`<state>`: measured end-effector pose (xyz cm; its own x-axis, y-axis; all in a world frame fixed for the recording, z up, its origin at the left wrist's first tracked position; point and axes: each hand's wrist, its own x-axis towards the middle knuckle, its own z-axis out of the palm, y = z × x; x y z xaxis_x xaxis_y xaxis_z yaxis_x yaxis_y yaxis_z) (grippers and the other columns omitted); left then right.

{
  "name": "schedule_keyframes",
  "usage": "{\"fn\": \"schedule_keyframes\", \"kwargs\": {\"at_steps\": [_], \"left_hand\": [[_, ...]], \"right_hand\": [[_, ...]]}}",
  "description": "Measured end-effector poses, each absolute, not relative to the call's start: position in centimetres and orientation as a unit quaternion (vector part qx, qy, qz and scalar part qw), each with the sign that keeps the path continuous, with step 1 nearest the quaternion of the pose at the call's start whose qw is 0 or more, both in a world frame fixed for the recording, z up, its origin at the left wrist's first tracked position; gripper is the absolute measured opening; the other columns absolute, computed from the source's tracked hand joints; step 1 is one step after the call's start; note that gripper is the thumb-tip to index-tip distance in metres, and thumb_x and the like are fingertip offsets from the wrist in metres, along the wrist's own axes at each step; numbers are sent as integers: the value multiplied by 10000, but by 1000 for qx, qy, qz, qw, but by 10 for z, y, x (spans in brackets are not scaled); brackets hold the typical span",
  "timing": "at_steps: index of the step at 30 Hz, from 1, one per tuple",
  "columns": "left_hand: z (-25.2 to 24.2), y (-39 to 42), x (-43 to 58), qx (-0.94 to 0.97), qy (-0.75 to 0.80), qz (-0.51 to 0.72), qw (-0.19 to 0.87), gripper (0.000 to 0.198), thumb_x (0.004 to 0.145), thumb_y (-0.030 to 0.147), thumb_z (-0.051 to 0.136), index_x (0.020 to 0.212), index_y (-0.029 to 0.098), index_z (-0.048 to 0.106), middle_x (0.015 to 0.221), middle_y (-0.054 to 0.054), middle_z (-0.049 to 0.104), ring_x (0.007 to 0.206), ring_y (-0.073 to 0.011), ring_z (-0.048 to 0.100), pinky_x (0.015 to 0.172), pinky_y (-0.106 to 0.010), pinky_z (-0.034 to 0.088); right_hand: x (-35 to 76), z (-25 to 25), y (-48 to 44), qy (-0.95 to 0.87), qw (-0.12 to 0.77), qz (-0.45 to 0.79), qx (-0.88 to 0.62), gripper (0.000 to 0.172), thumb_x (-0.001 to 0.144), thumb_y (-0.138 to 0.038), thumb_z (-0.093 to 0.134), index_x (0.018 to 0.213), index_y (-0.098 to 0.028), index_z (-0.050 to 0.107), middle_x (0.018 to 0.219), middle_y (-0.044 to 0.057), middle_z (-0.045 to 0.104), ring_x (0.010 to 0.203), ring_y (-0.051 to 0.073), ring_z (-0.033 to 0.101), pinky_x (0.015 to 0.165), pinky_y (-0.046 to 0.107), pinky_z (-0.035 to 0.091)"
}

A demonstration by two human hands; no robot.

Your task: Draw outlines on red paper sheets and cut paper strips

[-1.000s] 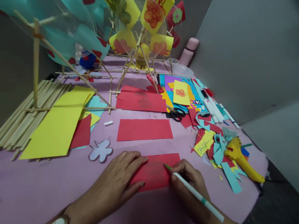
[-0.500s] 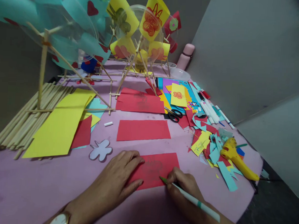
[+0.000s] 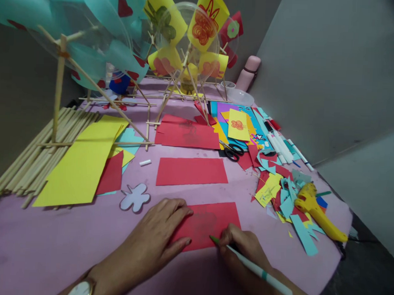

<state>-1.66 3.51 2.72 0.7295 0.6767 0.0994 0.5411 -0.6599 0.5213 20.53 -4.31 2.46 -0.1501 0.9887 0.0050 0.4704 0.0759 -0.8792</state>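
A red paper rectangle [image 3: 225, 216] lies at the near middle of the table, with a faint dark drawing on it. My right hand [image 3: 241, 249] is closed around a white felt-tip pen [image 3: 260, 272] with a green band; its green tip touches or hovers just over the paper. Lying flat with fingers spread, my left hand [image 3: 161, 228] presses on the paper's left side. Just left of that hand is a pale butterfly-shaped cutout [image 3: 135, 198]. Beyond the paper is a plain red rectangle [image 3: 192, 172], and behind it red sheets [image 3: 187, 134] bearing a dark drawing.
Stick frames with paper-covered wheels [image 3: 188, 56] stand at the back. Bamboo sticks [image 3: 30, 157] and yellow paper [image 3: 81, 164] lie left. On the right are black-handled scissors [image 3: 233, 152], paper scraps [image 3: 288, 199], markers [image 3: 280, 147] and a yellow glue gun [image 3: 321, 214]. A pink bottle [image 3: 249, 73] stands behind.
The whole view has shifted slightly, so things sit a little further right. The pen tip has moved slightly left over the drawing. My left hand stays on the paper.
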Motion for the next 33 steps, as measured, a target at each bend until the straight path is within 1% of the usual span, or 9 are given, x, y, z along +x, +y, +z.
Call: {"fn": "schedule_keyframes", "kwargs": {"at_steps": [5,9,11,16,18,20,25,29,33], "left_hand": [[25,34,-20,899,341,159,224,476,865,379,572,1293,223,432,1229,-88,536,1119,-262,492,952,-412,434],[30,35,-24,895,348,162,229,441,902,361,525,1303,232,395,1254,-87,520,1145,-235,489,967,-381,435],[32,36,-26,892,363,172,209,433,908,353,514,1305,236,384,1258,-91,514,1157,-235,485,967,-385,435],[25,34,-34,899,392,168,100,635,800,500,620,1312,187,413,1275,-153,511,1155,-327,489,932,-475,442],[22,32,-34,891,416,171,57,638,761,517,653,1268,176,469,1234,-163,543,1113,-348,513,912,-504,437],[23,30,-32,881,442,167,42,600,748,500,671,1227,177,507,1212,-165,556,1094,-348,519,899,-504,432],[47,29,-17,856,487,114,129,360,689,348,726,953,148,588,1018,-134,593,897,-306,540,777,-450,446],[58,29,-12,799,503,206,258,222,650,251,691,819,193,560,909,-69,589,816,-264,511,737,-395,411],[56,30,-16,749,502,267,340,56,745,263,570,725,215,551,719,-2,596,687,-206,536,648,-316,415]], "right_hand": [[204,22,-46,-615,378,379,-579,114,795,-201,461,685,-228,447,534,-66,422,455,109,392,454,219,315],[202,19,-43,-510,476,310,-646,53,829,-241,511,779,-224,505,627,-35,537,486,119,465,462,215,373],[206,20,-39,-486,492,274,-668,59,857,-279,525,856,-220,533,696,-9,593,532,136,523,479,220,411],[222,21,-28,-592,396,200,-672,138,907,-271,477,938,-204,593,875,71,667,816,222,631,699,312,505],[224,18,-26,-632,370,158,-662,118,896,-219,475,927,-202,587,916,86,658,876,243,618,766,358,500],[224,16,-25,-657,355,125,-653,111,867,-163,488,938,-203,564,928,91,645,877,252,605,768,378,499],[220,19,-25,-673,364,109,-634,206,788,-80,510,946,-212,495,867,61,603,796,234,582,702,359,505],[221,24,-24,-670,379,128,-625,190,775,-80,499,911,-210,475,842,47,573,760,222,564,684,357,498],[222,27,-25,-635,425,163,-623,119,828,-153,489,929,-214,475,866,53,573,821,239,574,742,383,485]]}}
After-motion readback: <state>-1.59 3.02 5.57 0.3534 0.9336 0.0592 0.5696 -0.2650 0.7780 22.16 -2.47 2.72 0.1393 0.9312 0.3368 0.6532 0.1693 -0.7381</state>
